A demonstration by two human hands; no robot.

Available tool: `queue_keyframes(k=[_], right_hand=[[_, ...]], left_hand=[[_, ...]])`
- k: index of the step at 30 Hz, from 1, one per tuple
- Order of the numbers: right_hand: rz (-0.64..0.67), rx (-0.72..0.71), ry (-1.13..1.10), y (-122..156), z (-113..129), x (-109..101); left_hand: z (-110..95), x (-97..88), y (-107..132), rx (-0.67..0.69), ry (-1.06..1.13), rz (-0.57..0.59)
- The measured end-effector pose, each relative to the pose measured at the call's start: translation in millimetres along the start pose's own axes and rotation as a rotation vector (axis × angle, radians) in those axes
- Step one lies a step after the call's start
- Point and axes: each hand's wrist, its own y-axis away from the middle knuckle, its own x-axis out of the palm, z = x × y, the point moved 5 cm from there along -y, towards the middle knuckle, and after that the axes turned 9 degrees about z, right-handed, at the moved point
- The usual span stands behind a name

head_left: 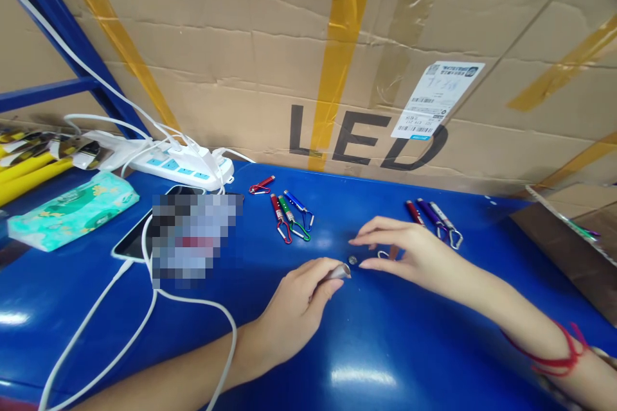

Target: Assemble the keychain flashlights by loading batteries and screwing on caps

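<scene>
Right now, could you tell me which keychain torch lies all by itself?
The red torch nearest the white power strip; the rest lie in clusters of three.

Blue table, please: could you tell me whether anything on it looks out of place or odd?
Mostly tidy. A small round part lies loose between the left hand, which holds a silver torch, and the right hand.

You face a wall of creased cardboard [270,58] crossed by yellow tape [339,45], printed LED, with a white shipping label [436,101]. Below you lies a glossy blue table [385,347] catching bright glare, and a blue metal frame [43,93] rises at your left.
</scene>
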Motion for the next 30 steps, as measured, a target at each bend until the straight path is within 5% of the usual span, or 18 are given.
queue_keyframes(k=[3,9,20,30], right_hand=[[0.068,0.031,0.008,-3.4,-21.2,15.2],[-0.022,0.042,-0.059,-5.4,-28.5,21.2],[-0.064,0.099,-0.123,-21.0,-2.5,2.3],[-0.053,-0.007,-0.076,-9.0,28.7,-3.1]], left_hand=[[1.6,0.5,-0.4,-0.022,-0.023,0.003],[2.5,-1.1,-0.8,-0.037,-0.018,-0.010],[5.5,-7.3,-4.2,-0.089,-0.062,-0.062],[2.2,-6.1,-2.3,0.020,-0.066,-0.020]])
